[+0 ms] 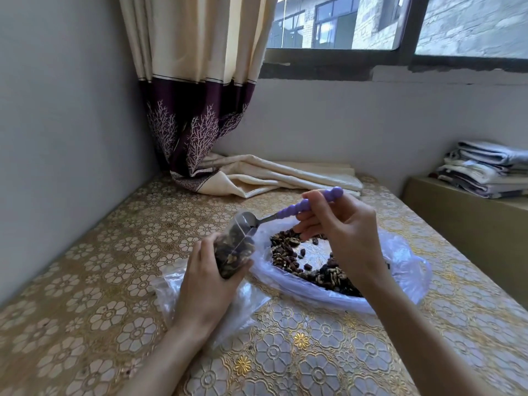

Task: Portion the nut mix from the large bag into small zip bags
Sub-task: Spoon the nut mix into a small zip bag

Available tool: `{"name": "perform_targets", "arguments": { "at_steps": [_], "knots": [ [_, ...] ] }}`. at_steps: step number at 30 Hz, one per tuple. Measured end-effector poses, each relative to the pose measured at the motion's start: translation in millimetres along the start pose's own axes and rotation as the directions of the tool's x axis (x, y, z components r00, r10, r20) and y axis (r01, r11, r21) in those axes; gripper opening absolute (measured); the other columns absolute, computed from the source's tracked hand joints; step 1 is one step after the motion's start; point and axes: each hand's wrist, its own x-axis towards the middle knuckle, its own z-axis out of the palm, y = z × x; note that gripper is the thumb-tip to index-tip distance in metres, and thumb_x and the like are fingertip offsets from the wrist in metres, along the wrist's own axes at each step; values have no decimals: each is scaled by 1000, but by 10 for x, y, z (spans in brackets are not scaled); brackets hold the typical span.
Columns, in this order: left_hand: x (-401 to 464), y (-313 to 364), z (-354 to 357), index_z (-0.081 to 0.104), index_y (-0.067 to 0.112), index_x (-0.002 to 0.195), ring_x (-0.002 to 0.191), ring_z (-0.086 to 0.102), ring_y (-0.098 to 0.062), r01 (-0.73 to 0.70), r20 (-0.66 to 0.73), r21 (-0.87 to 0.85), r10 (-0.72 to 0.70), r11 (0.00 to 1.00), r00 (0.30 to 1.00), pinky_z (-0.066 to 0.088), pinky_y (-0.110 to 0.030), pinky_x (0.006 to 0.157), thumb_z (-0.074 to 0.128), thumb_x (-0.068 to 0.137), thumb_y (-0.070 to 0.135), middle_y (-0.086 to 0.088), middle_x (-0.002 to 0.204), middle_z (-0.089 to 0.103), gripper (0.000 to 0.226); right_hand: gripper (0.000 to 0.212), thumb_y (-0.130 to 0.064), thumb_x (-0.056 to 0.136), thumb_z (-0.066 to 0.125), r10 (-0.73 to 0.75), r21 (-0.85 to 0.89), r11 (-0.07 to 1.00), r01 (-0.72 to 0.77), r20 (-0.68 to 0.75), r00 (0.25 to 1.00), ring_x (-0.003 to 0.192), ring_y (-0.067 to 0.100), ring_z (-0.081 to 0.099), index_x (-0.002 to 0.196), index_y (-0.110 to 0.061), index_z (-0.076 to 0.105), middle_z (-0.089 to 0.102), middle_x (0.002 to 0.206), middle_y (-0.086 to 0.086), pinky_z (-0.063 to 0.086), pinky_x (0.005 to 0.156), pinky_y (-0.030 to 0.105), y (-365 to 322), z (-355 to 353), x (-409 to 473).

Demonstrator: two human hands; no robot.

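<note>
Gripping one nut-filled zip bag (235, 250) above the bench (85, 281), the left hand (208, 284) tilts it; the right hand (340, 224) pinches one purple spoon (288, 211) at its mouth. One large bag (337, 270) lies mid-bench, holding nuts (285, 250).

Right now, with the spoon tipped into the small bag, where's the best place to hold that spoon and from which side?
By the purple beaded handle, near its far end, coming from the right and above. The metal bowl sits in the mouth of the small zip bag, so only the handle is free. Its ridges should resist slipping. The right hand already pinches it there.
</note>
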Motion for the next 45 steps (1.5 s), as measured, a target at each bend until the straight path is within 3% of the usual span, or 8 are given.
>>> {"name": "perform_targets", "arguments": {
  "at_steps": [5,11,15,19,25,33,39,45],
  "knots": [
    [7,-9,3,36,21,128,92,47,-11,10,-15,-1,-10,1000,1000,37,-19,63,52,71,62,6,111,43,72,18,-16,92,49,-43,55,997,46,-44,998,59,20,64,82,-7,62,74,75,4,53,53,24,-84,-101,57],
    [6,-8,-4,35,22,128,84,46,-5,18,-14,-19,-18,1000,1000,34,-12,56,52,73,60,7,109,42,70,22,-15,97,48,-21,-26,1000,16,-225,974,53,16,62,83,-5,61,71,67,3,49,48,21,-1,-399,157],
    [5,-2,-2,35,23,127,81,46,3,28,-24,-33,-29,999,999,31,-9,56,52,75,60,9,107,42,67,25,-17,96,51,29,-200,975,-94,-305,952,49,17,60,74,-10,61,69,65,8,46,44,22,248,-617,177],
    [16,-23,-1,37,21,127,87,47,-6,37,-37,-45,-39,998,999,32,-9,59,54,75,59,6,107,45,67,25,-18,94,52,92,-412,882,-228,-323,942,45,7,61,70,-15,59,66,61,0,44,41,14,517,-745,108],
    [17,-29,16,37,22,126,82,44,2,30,-40,-31,-31,999,999,29,-8,57,53,75,60,7,107,44,66,26,-16,96,49,317,-231,894,-385,-282,906,43,11,59,76,-3,60,67,53,1,44,39,17,590,-840,118],
    [21,-61,34,38,24,125,84,45,6,30,-41,-33,-31,999,999,32,-9,57,52,74,62,8,106,46,65,38,-17,98,46,487,-42,864,-501,-179,855,49,16,64,68,-1,63,71,67,16,52,45,20,576,-662,57],
    [20,-62,35,37,23,126,83,43,1,32,-40,-22,-33,999,999,31,-9,56,51,74,62,8,107,45,66,28,-5,94,46,697,70,717,-693,-71,714,50,16,67,74,7,63,71,64,15,50,43,18,537,-622,76],
    [21,-53,36,39,21,125,81,42,3,35,-50,-19,-36,999,998,30,-9,57,51,73,63,9,104,45,68,25,-4,93,45,684,82,728,-681,-154,713,48,16,66,76,7,60,70,62,17,51,41,18,470,-718,102]
  ]
}}
